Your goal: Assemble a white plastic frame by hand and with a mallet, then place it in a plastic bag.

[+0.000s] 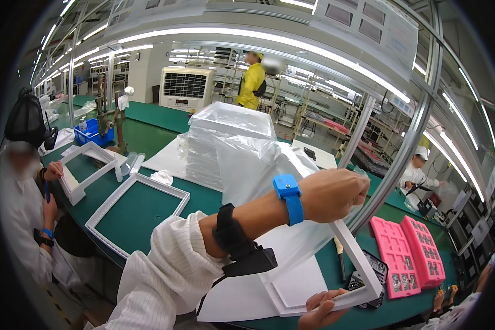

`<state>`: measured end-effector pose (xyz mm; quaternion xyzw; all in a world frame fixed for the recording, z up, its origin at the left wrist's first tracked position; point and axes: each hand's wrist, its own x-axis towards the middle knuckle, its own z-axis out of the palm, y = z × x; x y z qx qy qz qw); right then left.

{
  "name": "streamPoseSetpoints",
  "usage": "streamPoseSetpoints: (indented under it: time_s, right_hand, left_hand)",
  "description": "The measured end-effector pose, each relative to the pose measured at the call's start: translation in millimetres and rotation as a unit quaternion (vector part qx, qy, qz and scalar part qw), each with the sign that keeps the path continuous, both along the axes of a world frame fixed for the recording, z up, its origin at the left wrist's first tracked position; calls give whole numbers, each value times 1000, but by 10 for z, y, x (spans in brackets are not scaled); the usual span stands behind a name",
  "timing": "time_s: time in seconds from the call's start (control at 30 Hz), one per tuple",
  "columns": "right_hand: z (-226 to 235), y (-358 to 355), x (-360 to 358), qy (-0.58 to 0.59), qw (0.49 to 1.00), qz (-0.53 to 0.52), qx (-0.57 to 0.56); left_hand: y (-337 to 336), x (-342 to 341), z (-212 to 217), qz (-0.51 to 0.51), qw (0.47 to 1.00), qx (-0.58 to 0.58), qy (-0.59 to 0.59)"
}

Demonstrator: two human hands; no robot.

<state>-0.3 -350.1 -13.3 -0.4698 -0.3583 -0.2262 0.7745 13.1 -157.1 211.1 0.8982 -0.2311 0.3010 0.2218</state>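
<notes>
My left arm, with a blue wrist strap and a black band, reaches across the middle. My left hand (335,193) is closed, its fingers curled away from view, with clear plastic film (247,159) at its knuckles and below the forearm. Low in the view, my right hand (323,309) grips the lower edge of a white rectangular frame (363,269). This frame stands tilted, partly behind my left arm and the film. White sheets (242,297) lie below it. Another white frame (110,206) rests flat on the green table at the left.
A stack wrapped in clear plastic (203,148) stands mid-table. Pink trays (390,247) with small metal parts, a black parts case (375,267) and a brush-like tool (340,258) sit right. A metal post (401,159) rises there. At left, a co-worker handles a white frame (93,151).
</notes>
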Motion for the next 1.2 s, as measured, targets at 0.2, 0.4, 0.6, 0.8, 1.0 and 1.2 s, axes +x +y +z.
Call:
streamPoseSetpoints:
  time_s: [0.2,0.4,0.6,0.8,1.0,1.2]
  right_hand:
    - [92,8,92,52,998,5,24]
    - [78,-288,293,134,984,90,75]
    - [17,-449,415,171,977,108,67]
    - [-113,-592,575,202,955,204,70]
    - [-78,-652,578,224,944,239,52]
    - [-77,-625,587,269,930,238,75]
  left_hand:
    - [-330,-185,-144,-96,991,50,-75]
    - [73,-754,32,224,913,153,-305]
    - [961,-766,168,149,977,-139,-61]
    - [1175,-781,92,-3,946,-310,99]
    - [1185,-625,27,122,932,-340,8]
    - [1334,-756,-139,11,884,-439,162]
